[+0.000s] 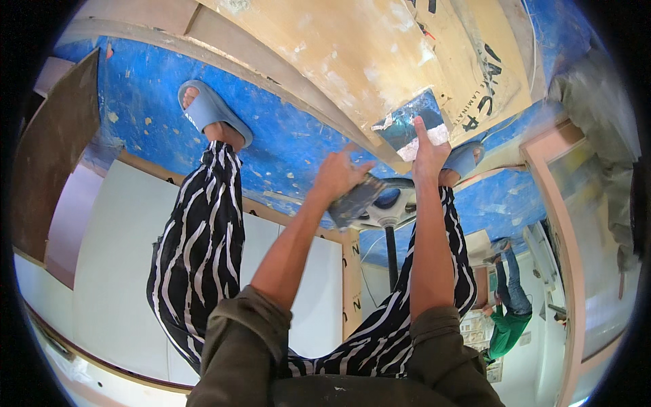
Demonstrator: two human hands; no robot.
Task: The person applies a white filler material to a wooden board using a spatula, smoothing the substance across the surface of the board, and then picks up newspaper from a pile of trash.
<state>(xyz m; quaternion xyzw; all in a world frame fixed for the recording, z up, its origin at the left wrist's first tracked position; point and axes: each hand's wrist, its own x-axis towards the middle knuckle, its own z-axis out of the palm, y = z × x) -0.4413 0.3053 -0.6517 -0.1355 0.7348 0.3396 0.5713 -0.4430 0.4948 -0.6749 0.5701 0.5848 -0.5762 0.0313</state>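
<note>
My right hand [430, 154] grips a wide, shiny metal putty scraper [409, 122], its thumb pressed on the blade. White putty [408, 150] lies along the scraper's near side, with a smear at its left corner. Left of it, my left hand [337, 178] is closed around a dark, flat, roughly square scraper [357, 201], smeared by motion. The two tools are apart. Just beyond them lies a large tan wooden board [325, 47] with whitish patches.
Beneath me spreads a blue, paint-spotted floor covering [285, 152]. A pale round base with a black pole [392, 258] stands between my legs. White panels [122, 271] are at left, beside a brown board [54, 156]. Another person in green [507, 332] is at right, near a wood-framed door [553, 203].
</note>
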